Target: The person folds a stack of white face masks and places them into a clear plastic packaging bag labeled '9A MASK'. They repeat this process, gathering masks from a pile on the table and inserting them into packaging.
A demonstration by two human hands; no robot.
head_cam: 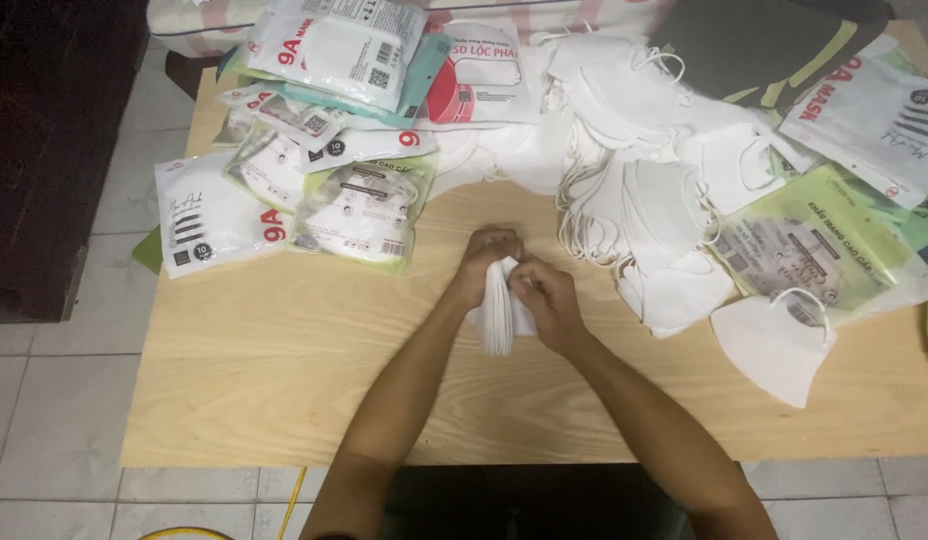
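Note:
Both my hands meet over the middle of a low wooden table (284,390). Between them stands a small stack of folded white face masks (498,322), held on edge. My left hand (484,262) grips the stack from the left side. My right hand (546,298) closes on it from the right, fingers curled over the top edge. A large heap of loose white masks (644,150) with ear loops lies just beyond and to the right of my hands.
Sealed mask packets (354,210) are piled at the table's back left, more packets (804,250) at the right. A single loose mask (774,345) lies near the right edge. Tiled floor (54,420) surrounds the table; dark furniture (44,150) stands at left.

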